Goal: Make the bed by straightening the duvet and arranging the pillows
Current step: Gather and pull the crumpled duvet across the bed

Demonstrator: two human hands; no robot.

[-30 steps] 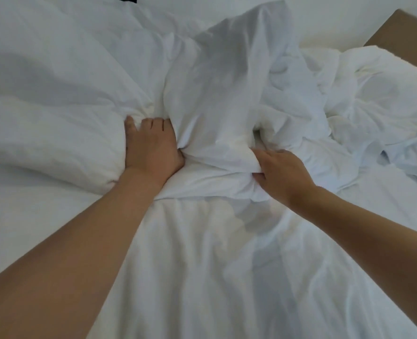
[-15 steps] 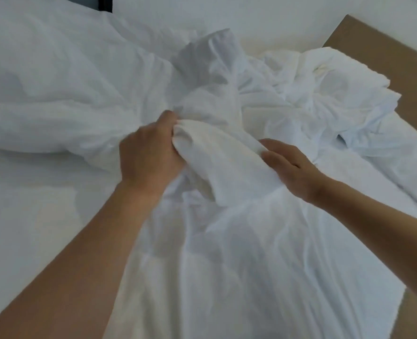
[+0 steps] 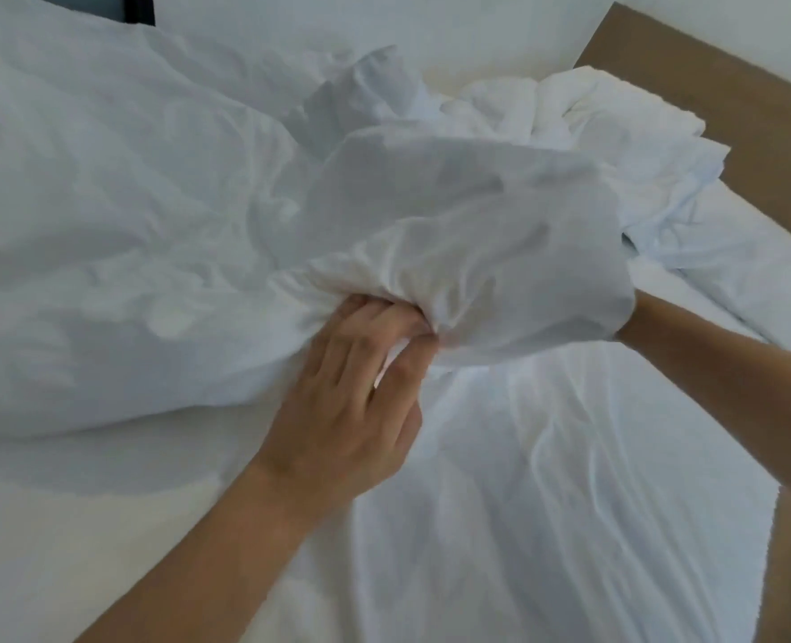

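L hand (image 3: 356, 387) fingers clenched on gathered edge of crumpled white cotton duvet (image 3: 453, 234), bunched mid-bed just right of plump white pillow (image 3: 105, 215). R hand buried under duvet fold; fingers can't tell. Risk: bunched grip drags white fitted sheet (image 3: 546, 503) along. Vs 0.5 s ago: fold lifted, now covers R hand.

Both forearms are bare with no sleeve showing; the left hand (image 3: 351, 401) seemingly wears no ring.
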